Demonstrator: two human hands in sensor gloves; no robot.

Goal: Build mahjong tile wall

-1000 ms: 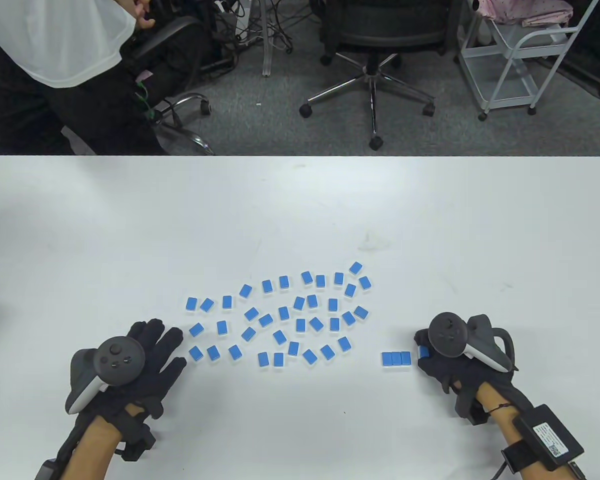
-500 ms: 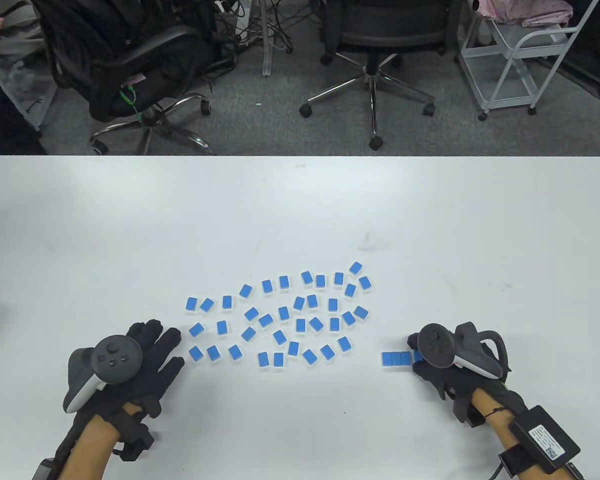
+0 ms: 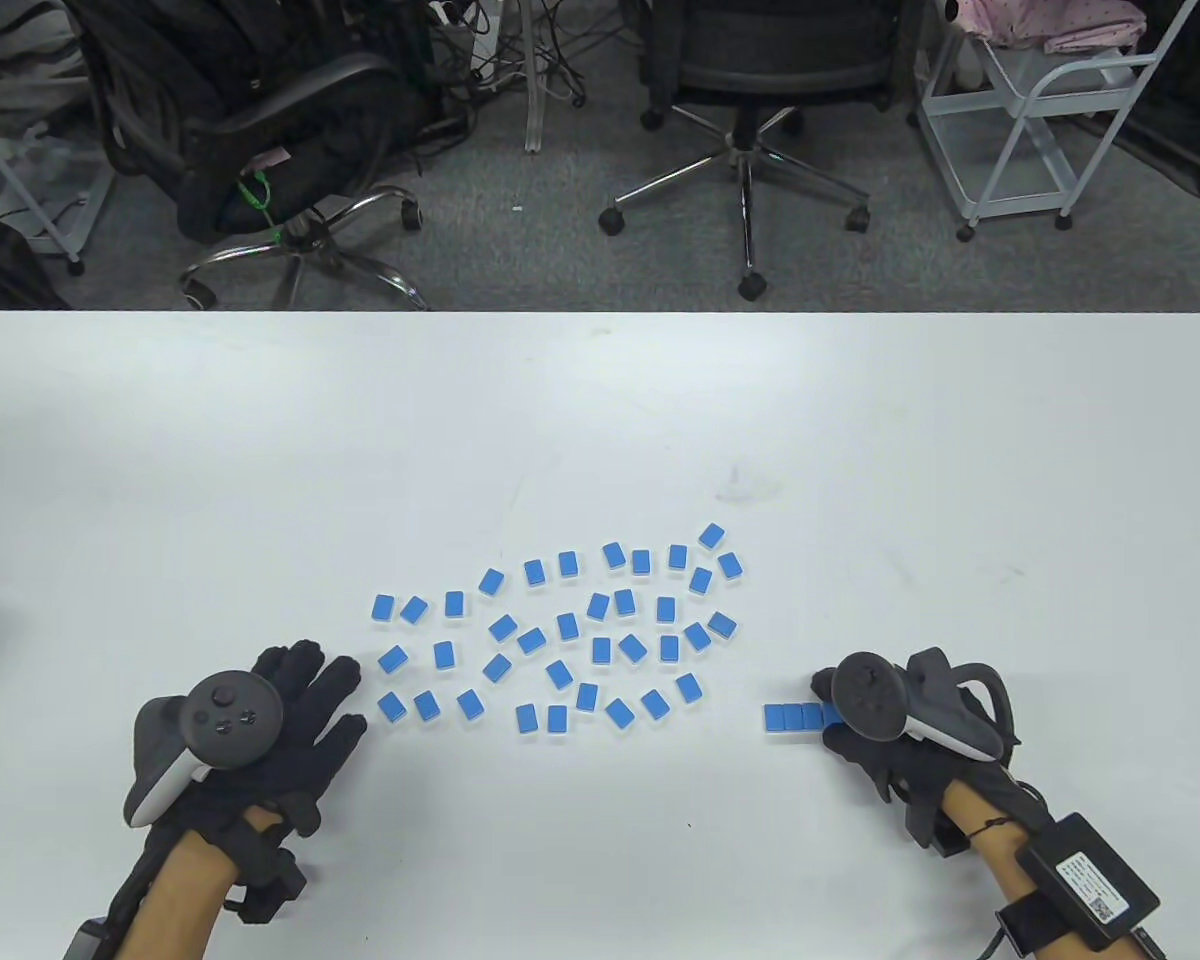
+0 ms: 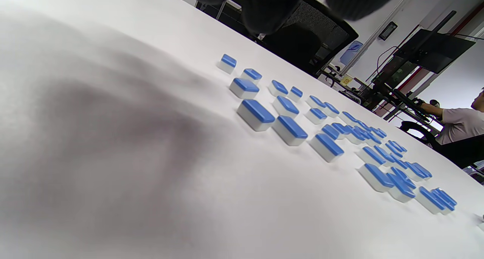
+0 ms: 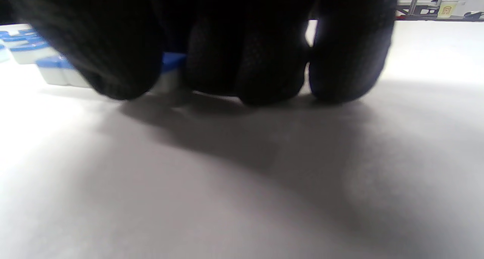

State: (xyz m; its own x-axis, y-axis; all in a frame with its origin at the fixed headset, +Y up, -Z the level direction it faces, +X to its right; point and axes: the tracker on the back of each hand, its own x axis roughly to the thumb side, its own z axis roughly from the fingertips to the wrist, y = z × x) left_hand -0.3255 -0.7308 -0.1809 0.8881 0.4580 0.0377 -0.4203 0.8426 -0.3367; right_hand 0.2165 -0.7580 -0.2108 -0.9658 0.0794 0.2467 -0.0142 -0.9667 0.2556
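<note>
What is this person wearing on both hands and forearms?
Both the left hand and the right hand wear black knit sensor gloves. A dark grey round tracker with a white handle is strapped to each back. A black box with a white label is strapped on the right forearm. No sleeves show.

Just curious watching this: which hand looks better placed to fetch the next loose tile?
Probably the left hand: it lies flat and free beside the loose tiles, while the right hand pinches a tile at the row.
</note>
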